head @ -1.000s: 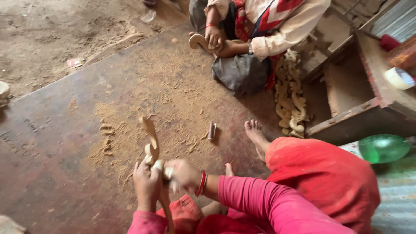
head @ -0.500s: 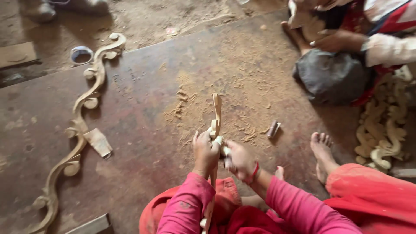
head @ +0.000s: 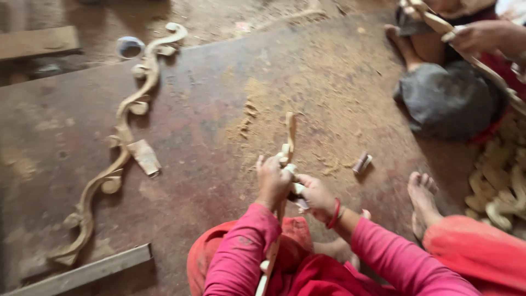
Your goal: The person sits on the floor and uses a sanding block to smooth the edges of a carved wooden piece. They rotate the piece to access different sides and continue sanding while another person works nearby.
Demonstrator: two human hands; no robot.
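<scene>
Both hands, left hand (head: 272, 183) and right hand (head: 316, 195), close around a carved strip (head: 289, 137) that rises ahead of them. Bare floor (head: 208, 98) lies open to the left until a long scroll carving (head: 123, 129), a small block (head: 145, 156) against it. A plank (head: 87, 271) bars the near left. Right, a small roll (head: 362, 163), a foot (head: 423, 203), stacked carvings (head: 501, 192). Far right, another person's hand (head: 476, 35).

We see a pale, matt carved wooden scroll strip (head: 288, 143), a long raw-wood scrolled carving (head: 124, 131) far left, and rough sawdust (head: 285, 104) on the dull reddish-brown board floor (head: 197, 77).
</scene>
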